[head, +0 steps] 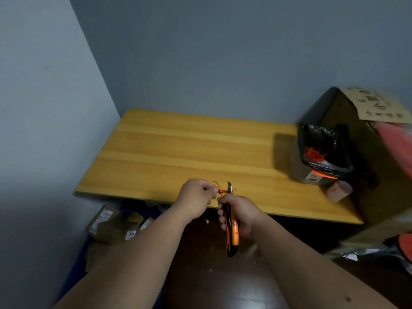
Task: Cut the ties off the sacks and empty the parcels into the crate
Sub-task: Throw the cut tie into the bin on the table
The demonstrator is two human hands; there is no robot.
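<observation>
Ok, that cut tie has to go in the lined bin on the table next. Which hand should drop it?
Left, probably. The left hand already pinches the red tie, while the right hand is wrapped around the utility knife. The bin sits to the right, so it means reaching across.

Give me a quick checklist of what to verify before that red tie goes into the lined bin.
1. Red tie pinched by left hand: ok.
2. Knife firmly gripped by right hand: ok.
3. Blade retracted: not ok, its tip sticks up.
4. Fingers clear of the blade: cannot tell, they are close beside it.
5. Bin open, with red scraps inside: ok.
6. Path over the table free: ok.
</observation>
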